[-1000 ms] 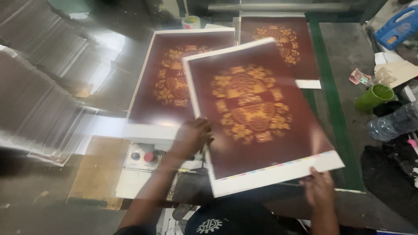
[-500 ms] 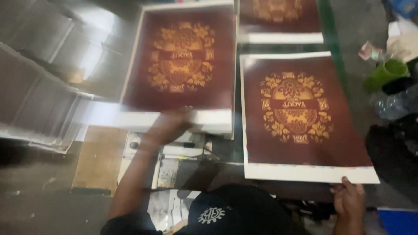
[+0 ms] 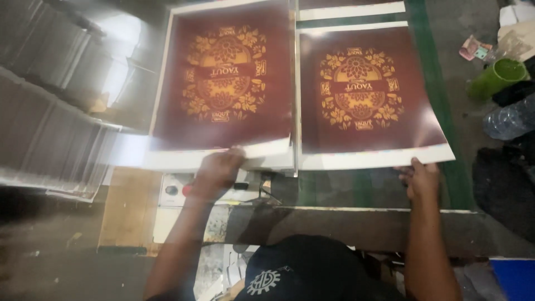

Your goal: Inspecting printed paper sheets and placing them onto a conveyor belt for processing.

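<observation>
Two large dark red printed sheets with a gold flower pattern and white margins lie side by side. My left hand (image 3: 218, 170) rests on the near white margin of the left printed sheet (image 3: 223, 83), which tops a stack, with its fingers curled over the edge. My right hand (image 3: 421, 177) grips the near edge of the right printed sheet (image 3: 362, 95), which lies flat on the green-striped table (image 3: 446, 117).
A further sheet's margin (image 3: 351, 10) shows at the back. A green cup (image 3: 496, 77), a clear plastic bottle (image 3: 510, 120) and dark cloth (image 3: 501, 184) lie at the right. A control box with buttons (image 3: 175, 189) sits below the stack. Shiny metal machine parts (image 3: 50, 111) stand at the left.
My right hand has carried the sheet off the stack to the right and laid it flat beside it. My left hand has stayed at the stack's near edge.
</observation>
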